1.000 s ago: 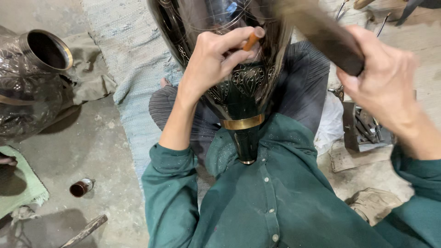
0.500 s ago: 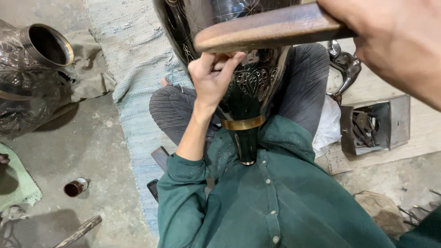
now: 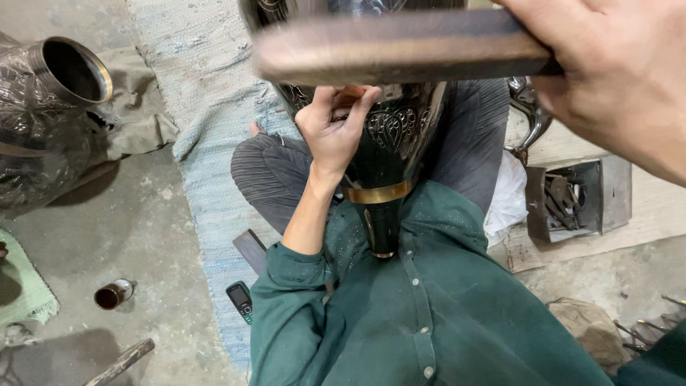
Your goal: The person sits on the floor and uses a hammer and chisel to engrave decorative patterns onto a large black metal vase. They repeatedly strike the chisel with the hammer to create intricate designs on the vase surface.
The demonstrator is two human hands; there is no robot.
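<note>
The dark engraved vase (image 3: pixel 386 154) rests in the lap at frame centre. The left hand (image 3: pixel 336 129) pinches a small punch against it; the right hand (image 3: pixel 607 78), upper right, grips a wooden mallet (image 3: pixel 400 46). Keep the punch steady; strike squarely and lightly.

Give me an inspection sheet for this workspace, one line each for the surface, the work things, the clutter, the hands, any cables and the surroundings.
Surface: grey concrete floor with a pale blue woven mat under the seated person.
Work things: dark engraved metal vase with a brass band, propped in the lap; wooden mallet above it.
Clutter: small phone, little open tin, metal box of tools, wooden stick.
Hands: left hand pinches a small tool against the vase; right hand grips the mallet.
Cables: nothing seen.
Surroundings: second engraved vessel lying on a cloth at left; green mat.
</note>
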